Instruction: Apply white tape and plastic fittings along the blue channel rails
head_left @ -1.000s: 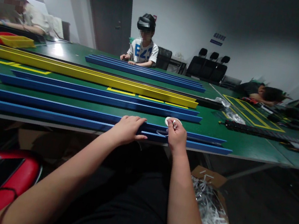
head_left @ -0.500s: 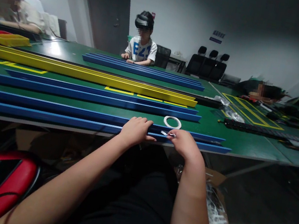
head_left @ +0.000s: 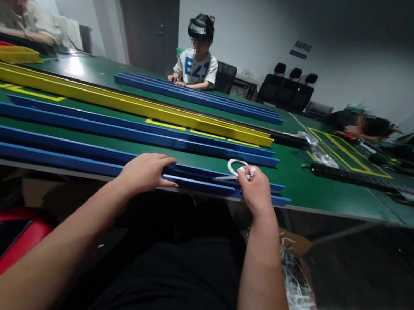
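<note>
Along the table's near edge lies a long blue channel with two raised walls. My left hand straddles it, fingers at the far wall and thumb at the near one, gripping it. Over the channel's right part, my right hand pinches a crumpled white strip, and one thin length of it trails out to the left above the channel. A white ring-shaped roll of tape lies flat just behind, partly covered by my right hand.
Another blue channel and a yellow channel lie farther back. Beyond them are more blue channels. A person sits opposite. White strip scraps fill a box at lower right.
The near blue channel has slid left, and my left hand has moved left with it. My right hand has risen slightly; more of the white strip is bunched in its fingers.
</note>
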The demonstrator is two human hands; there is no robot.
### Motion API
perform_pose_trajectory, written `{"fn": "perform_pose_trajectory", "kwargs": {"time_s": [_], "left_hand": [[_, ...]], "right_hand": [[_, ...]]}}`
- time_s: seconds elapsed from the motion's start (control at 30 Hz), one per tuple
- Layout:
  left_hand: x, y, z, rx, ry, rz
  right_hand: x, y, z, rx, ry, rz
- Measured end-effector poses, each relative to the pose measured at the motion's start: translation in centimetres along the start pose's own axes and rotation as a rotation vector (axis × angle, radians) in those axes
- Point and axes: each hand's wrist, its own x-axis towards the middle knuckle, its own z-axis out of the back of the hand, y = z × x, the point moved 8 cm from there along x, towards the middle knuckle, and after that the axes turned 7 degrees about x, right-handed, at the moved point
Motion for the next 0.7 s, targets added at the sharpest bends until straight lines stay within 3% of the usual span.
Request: {"fn": "perform_pose_trajectory", "kwargs": {"time_s": [0.17,0.27,0.33,0.47,0.6,0.7], "left_hand": [[-0.2,0.7,-0.2,0.003,0.001,0.001],[-0.2,0.7,-0.3,0.001,-0.014,-0.003],[-0.2,0.7,-0.3,0.004,-0.027,-0.010],[-0.1,0.5,-0.5,-0.003,-0.013,-0.020],[0.3,-0.2,-0.5,0.012,-0.003,0.034],[0.8,-1.8,-0.5,0.019,-0.004,0.047]], "right_hand": [[-0.3,-1.7,-1.4,0.512,0.018,-0.195],[-0.1,-2.2,-1.0,0.607,-0.056,-0.217],[0.0,-2.5,-0.3,0.468,-0.093,-0.217],[0.3,-1.6,1.0,-0.031,-0.076,-0.104],[0.1,-1.6,0.1,-0.263,0.120,-0.091],[-0.4,-1.7,-0.8,-0.375,0.268,-0.118]]}}
